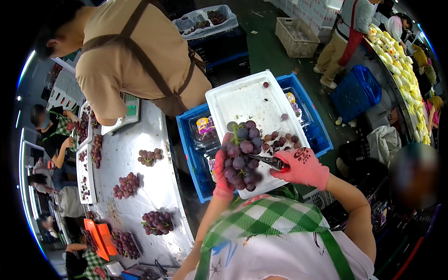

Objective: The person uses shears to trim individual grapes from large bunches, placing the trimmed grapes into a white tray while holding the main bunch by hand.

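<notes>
My left hand [221, 171], in a pink glove, holds a bunch of dark purple grapes [241, 154] from beneath and its left side. Green stem shows near the top and middle of the bunch. In my right hand [301, 166], also pink-gloved, is a pair of small pruning shears [267, 161] with red handles. Their dark blades point left and reach the grapes; the tip is partly hidden among them. Below both hands lies a white foam tray [241, 98]. Several loose small grapes [280, 140] rest in it beside the bunch.
A blue plastic crate [192, 168] with clear grape packs [204, 131] stands under the tray. At left, a metal table [157, 189] bears grape bunches [157, 223] and a digital scale [131, 110]. A person in a tan shirt [140, 52] stands close ahead; a blue bin [355, 92] is at right.
</notes>
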Demonstrator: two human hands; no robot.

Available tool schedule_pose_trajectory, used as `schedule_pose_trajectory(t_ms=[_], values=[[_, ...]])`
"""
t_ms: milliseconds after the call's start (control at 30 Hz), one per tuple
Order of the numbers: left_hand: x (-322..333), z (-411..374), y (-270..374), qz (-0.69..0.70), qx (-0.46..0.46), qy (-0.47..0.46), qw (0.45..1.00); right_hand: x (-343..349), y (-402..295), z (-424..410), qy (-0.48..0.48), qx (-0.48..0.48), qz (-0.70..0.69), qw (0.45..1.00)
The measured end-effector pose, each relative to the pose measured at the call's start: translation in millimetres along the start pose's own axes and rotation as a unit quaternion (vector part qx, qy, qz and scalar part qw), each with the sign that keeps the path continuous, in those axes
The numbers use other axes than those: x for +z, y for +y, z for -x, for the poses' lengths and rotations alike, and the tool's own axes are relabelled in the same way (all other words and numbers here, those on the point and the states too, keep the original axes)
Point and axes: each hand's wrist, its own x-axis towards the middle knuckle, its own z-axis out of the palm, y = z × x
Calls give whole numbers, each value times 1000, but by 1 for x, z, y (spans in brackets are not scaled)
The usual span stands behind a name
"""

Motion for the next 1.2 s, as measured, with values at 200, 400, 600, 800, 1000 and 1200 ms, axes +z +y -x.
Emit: schedule_pose_trajectory(t_ms=[200,400,600,800,1000,1200], values=[[6,9,8,56,-24,23,998,-5,-2,11,10,26,-66,997],[-15,9,13,291,-39,-121,948,67,56,43,-63,121,143,980],[-10,5,13,309,-37,-184,932,48,60,57,-266,200,233,914],[-11,10,13,148,-23,-151,977,18,39,53,-21,139,68,988],[-18,8,6,181,-15,-99,978,16,24,41,58,133,-50,988],[-9,5,10,204,-7,-52,978,21,16,38,76,70,-113,988]])
